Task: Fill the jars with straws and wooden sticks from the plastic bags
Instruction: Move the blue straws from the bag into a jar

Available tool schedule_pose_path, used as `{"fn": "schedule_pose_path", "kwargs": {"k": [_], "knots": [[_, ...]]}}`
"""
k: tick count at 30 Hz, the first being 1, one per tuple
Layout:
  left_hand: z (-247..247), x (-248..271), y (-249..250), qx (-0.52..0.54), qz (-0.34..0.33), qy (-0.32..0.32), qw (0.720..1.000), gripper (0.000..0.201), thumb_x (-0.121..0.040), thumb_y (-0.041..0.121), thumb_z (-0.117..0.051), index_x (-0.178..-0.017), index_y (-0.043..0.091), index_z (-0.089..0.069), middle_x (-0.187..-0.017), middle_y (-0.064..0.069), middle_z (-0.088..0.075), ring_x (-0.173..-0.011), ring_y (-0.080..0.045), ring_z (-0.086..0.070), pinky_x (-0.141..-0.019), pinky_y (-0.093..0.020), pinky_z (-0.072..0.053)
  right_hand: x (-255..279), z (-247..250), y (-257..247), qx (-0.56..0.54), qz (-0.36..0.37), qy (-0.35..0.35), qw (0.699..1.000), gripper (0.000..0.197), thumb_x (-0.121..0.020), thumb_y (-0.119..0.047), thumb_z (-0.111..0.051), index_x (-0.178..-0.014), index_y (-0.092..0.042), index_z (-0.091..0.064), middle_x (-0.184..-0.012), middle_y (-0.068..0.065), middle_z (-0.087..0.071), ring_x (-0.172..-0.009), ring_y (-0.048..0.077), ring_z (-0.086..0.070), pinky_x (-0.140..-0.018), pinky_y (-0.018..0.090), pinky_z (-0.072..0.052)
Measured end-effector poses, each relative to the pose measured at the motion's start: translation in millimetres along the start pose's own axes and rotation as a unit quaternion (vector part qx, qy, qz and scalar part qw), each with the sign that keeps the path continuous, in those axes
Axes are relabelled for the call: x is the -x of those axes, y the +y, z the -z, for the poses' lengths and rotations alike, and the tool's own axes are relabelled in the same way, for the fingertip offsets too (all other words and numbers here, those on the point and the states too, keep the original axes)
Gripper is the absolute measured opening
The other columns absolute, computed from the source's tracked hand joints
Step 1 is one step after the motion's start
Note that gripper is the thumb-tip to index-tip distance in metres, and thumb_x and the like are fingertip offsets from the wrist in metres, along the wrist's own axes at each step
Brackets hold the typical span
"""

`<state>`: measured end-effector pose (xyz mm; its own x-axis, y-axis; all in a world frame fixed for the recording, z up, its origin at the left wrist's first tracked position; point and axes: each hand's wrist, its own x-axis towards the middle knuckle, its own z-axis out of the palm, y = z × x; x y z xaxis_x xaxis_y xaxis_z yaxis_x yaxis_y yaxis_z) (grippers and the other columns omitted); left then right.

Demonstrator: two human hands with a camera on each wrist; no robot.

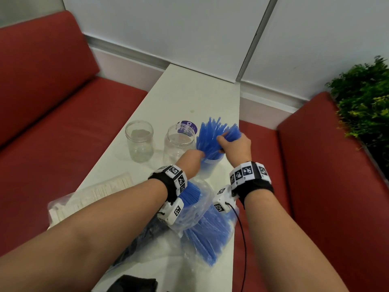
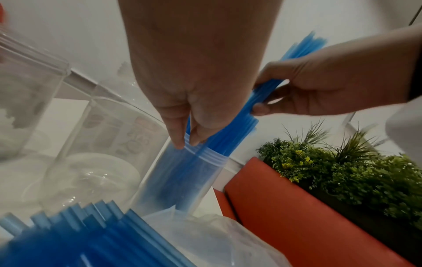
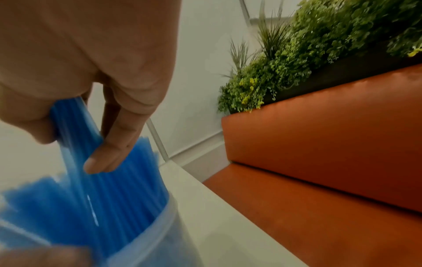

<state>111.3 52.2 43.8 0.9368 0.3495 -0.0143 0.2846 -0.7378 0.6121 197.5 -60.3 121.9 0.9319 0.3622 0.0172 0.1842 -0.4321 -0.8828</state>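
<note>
1. The right hand (image 1: 235, 145) is clenched around a fanned bundle of blue plastic straws (image 1: 216, 133) whose lower ends stand in a narrow frosted plastic jar (image 2: 182, 178) on the white table (image 1: 189, 95). If that clasp loosens unevenly, the splayed tops could spill over the rim.
2. The left hand (image 1: 190, 160) pinches the jar's threaded rim with its fingertips (image 2: 180, 144). Such a light hold may let the tall, slim jar tip when the bundle is pushed down.
3. Two clear empty jars (image 1: 139, 140) stand just beside it; a toppling jar could knock the nearer one.
4. More straws lie in the clear plastic bag (image 1: 200, 199) under the forearms; a dragging wrist could sweep them off the table's edge.
5. The bagged wooden sticks (image 1: 94, 194) lie untouched at the left.
</note>
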Motion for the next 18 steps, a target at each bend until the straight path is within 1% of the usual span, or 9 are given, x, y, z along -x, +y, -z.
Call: {"fn": "schedule_pose_path", "kwargs": {"k": [3, 5, 8, 10, 12, 13, 15, 17, 18], "knots": [[2.3, -2.9, 0.5, -0.004, 0.004, -0.008, 1.0, 0.023, -0.093, -0.001, -0.046, -0.097, 0.002, -0.068, -0.097, -0.016, -0.068, -0.09, -0.032, -0.063, -0.073, -0.027, -0.039, 1.1, -9.0, 7.8, -0.024, -0.038, 0.026, 0.999, 0.009, -0.086, -0.012, -0.071, -0.081, -0.006, -0.066, -0.077, 0.009, -0.07, -0.054, 0.017, -0.068, -0.062, 0.037, -0.062], [3.7, -3.1, 1.1, -0.001, 0.012, -0.009, 1.0, 0.022, -0.094, 0.001, -0.046, -0.096, 0.002, -0.067, -0.095, -0.017, -0.067, -0.089, -0.033, -0.063, -0.072, -0.028, -0.04, -3.2, -8.0, 6.1, -0.035, -0.037, 0.055, 0.997, 0.012, -0.087, -0.015, -0.069, -0.081, -0.004, -0.067, -0.079, 0.012, -0.072, -0.054, 0.019, -0.071, -0.058, 0.036, -0.062], [4.2, -4.0, 2.0, 0.007, 0.023, -0.008, 1.0, 0.022, -0.097, 0.006, -0.047, -0.102, 0.0, -0.068, -0.098, -0.017, -0.067, -0.091, -0.033, -0.063, -0.079, -0.035, -0.048, -13.9, 1.7, -3.6, -0.044, -0.031, 0.12, 0.991, 0.016, -0.084, -0.022, -0.067, -0.073, -0.01, -0.065, -0.073, 0.01, -0.072, -0.049, 0.018, -0.07, -0.046, 0.031, -0.057], [5.0, -4.7, 3.0, 0.015, 0.033, -0.008, 0.999, 0.024, -0.098, 0.007, -0.047, -0.108, 0.0, -0.067, -0.1, -0.017, -0.067, -0.092, -0.032, -0.063, -0.081, -0.035, -0.049, -21.4, 10.0, -10.7, -0.048, -0.021, 0.161, 0.986, 0.016, -0.081, -0.026, -0.065, -0.069, -0.015, -0.062, -0.072, 0.009, -0.072, -0.052, 0.022, -0.071, -0.048, 0.034, -0.059], [6.3, -5.6, 4.0, 0.023, 0.039, -0.013, 0.999, 0.025, -0.098, 0.006, -0.045, -0.106, -0.001, -0.067, -0.1, -0.019, -0.067, -0.093, -0.034, -0.063, -0.08, -0.033, -0.047, -28.5, 16.3, -14.9, -0.064, -0.015, 0.197, 0.978, 0.014, -0.079, -0.027, -0.063, -0.069, -0.018, -0.059, -0.071, 0.006, -0.07, -0.055, 0.025, -0.071, -0.052, 0.039, -0.06], [7.0, -6.2, 4.6, 0.025, 0.041, -0.015, 0.999, 0.026, -0.098, 0.005, -0.043, -0.106, -0.001, -0.067, -0.101, -0.02, -0.067, -0.094, -0.035, -0.063, -0.081, -0.034, -0.048, -31.5, 18.5, -16.0, -0.067, -0.013, 0.211, 0.975, 0.014, -0.079, -0.027, -0.063, -0.069, -0.019, -0.058, -0.071, 0.005, -0.07, -0.056, 0.025, -0.071, -0.053, 0.04, -0.06], [8.0, -6.2, 5.9, 0.023, 0.043, -0.017, 0.999, 0.03, -0.099, 0.004, -0.042, -0.112, -0.001, -0.068, -0.106, -0.019, -0.068, -0.098, -0.034, -0.063, -0.088, -0.038, -0.05, -35.7, 21.3, -16.2, -0.051, -0.011, 0.237, 0.97, 0.016, -0.08, -0.029, -0.062, -0.067, -0.023, -0.054, -0.071, 0.002, -0.068, -0.058, 0.021, -0.069, -0.056, 0.036, -0.058], [8.8, -6.2, 6.3, 0.024, 0.046, -0.011, 0.999, 0.031, -0.099, 0.005, -0.042, -0.116, 0.001, -0.068, -0.111, -0.018, -0.068, -0.102, -0.033, -0.063, -0.094, -0.039, -0.05, -38.2, 22.6, -14.4, -0.049, -0.011, 0.256, 0.965, 0.02, -0.081, -0.028, -0.062, -0.065, -0.026, -0.051, -0.07, -0.002, -0.066, -0.059, 0.014, -0.066, -0.054, 0.027, -0.053], [9.2, -6.3, 6.6, 0.025, 0.047, -0.011, 0.999, 0.031, -0.1, 0.006, -0.043, -0.116, 0.001, -0.069, -0.112, -0.017, -0.068, -0.103, -0.033, -0.063, -0.096, -0.04, -0.049, -38.3, 23.2, -13.7, -0.058, -0.009, 0.263, 0.963, 0.021, -0.082, -0.027, -0.062, -0.065, -0.026, -0.05, -0.068, -0.005, -0.064, -0.059, 0.012, -0.065, -0.052, 0.021, -0.05]]}}
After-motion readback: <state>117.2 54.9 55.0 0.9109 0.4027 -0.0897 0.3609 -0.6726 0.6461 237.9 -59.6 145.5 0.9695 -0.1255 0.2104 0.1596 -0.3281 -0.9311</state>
